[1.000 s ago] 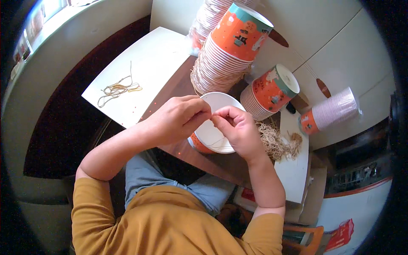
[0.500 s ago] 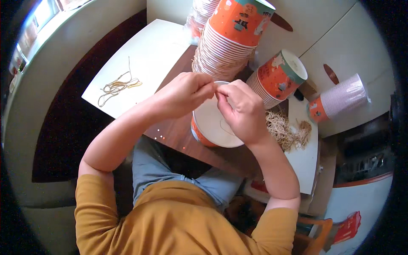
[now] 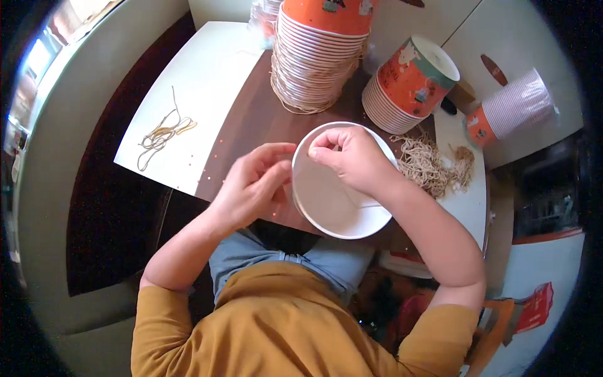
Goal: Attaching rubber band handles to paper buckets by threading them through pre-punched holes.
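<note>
A paper bucket (image 3: 342, 220) with a white inside stands in front of me, its mouth tilted toward me. My right hand (image 3: 355, 157) reaches over its opening, thumb and forefinger pinched near the left inner wall. What the pinch holds, if anything, is too small to make out. Left of the rim, my left hand (image 3: 254, 185) is open, thumb and fingers apart, the tips close to the bucket's outer side. A tall stack of nested paper buckets (image 3: 320, 60) stands behind, wound with many turns of string. Right of it is a shorter stack (image 3: 408, 88), orange and green.
Loose strings (image 3: 164, 135) lie on the white left part of the table (image 3: 204, 81). A heap of tangled string (image 3: 427, 164) sits at the right. Farther right leans a plastic-wrapped bucket stack (image 3: 512, 107). Small red specks dot the brown tabletop (image 3: 242, 107).
My hands, together above the bucket before, have moved apart. The left has come down to the left and opened; the right is lower, over the bucket. The bucket's mouth now faces me more.
</note>
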`<state>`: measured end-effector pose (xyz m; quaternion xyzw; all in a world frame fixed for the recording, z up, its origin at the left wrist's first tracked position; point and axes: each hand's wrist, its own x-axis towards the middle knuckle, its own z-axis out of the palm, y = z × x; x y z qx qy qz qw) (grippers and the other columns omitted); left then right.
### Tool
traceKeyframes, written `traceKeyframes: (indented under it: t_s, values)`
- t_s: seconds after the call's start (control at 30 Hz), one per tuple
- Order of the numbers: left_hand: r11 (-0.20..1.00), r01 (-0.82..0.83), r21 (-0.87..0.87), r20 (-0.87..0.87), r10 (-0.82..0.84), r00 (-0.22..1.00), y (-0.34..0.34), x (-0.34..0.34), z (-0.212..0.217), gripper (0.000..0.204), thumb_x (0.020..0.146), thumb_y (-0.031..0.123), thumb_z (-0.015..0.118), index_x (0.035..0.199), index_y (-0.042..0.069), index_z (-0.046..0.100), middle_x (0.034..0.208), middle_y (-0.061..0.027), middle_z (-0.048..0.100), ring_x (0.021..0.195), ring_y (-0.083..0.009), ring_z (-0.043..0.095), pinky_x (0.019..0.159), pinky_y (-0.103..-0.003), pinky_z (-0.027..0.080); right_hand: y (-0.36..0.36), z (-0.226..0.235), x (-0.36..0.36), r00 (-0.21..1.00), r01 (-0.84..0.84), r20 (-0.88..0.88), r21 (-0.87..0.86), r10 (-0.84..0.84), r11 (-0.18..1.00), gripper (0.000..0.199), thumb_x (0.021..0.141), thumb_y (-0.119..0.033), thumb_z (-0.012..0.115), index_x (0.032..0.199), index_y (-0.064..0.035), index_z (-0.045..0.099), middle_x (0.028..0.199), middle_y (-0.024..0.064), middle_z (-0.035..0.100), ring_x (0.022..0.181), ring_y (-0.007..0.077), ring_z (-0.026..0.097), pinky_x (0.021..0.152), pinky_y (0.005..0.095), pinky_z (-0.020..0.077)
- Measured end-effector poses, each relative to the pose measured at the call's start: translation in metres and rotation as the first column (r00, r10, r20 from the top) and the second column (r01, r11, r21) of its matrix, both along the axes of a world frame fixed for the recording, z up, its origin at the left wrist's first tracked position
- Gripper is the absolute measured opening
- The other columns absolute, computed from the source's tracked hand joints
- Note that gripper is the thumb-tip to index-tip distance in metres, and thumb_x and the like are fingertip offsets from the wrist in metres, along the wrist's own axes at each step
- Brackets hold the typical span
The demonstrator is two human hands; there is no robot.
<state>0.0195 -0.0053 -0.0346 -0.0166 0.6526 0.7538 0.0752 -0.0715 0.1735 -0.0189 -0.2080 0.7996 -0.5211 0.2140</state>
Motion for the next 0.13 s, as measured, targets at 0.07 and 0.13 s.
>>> traceKeyframes:
  t_s: [0.07, 0.13]
  values:
    - [0.99, -0.036, -0.134, -0.067, 0.027, 0.997, -0.0043, -0.0057, -0.0068, 0.028, 0.095, 0.012, 0.051, 0.117, -0.004, 0.055, 0.08, -0.0043, 0.062, 0.062, -0.0076, 0.058, 0.055, -0.022, 0.049, 0.0004, -0.0008, 0.0035, 1.0, 0.004, 0.021, 0.002, -0.004, 1.0, 0.014, 0.083, -0.012, 0.062, 0.078, 0.0001, 0.067, 0.066, 0.0017, 0.062, 0.061, 0.0066, 0.055, 0.057, 0.0255, 0.0457]
    - [0.979, -0.048, -0.199, -0.087, 0.031, 0.996, -0.0043, -0.0077, -0.0075, 0.027, 0.095, 0.013, 0.052, 0.116, -0.003, 0.056, 0.082, -0.0048, 0.063, 0.063, -0.008, 0.059, 0.056, -0.023, 0.05, 0.0015, -0.002, 0.0054, 0.999, 0.003, 0.049, 0.015, -0.003, 1.0, 0.013, 0.083, -0.012, 0.063, 0.079, -0.0015, 0.069, 0.067, 0.003, 0.063, 0.061, 0.007, 0.056, 0.058, 0.026, 0.0467]
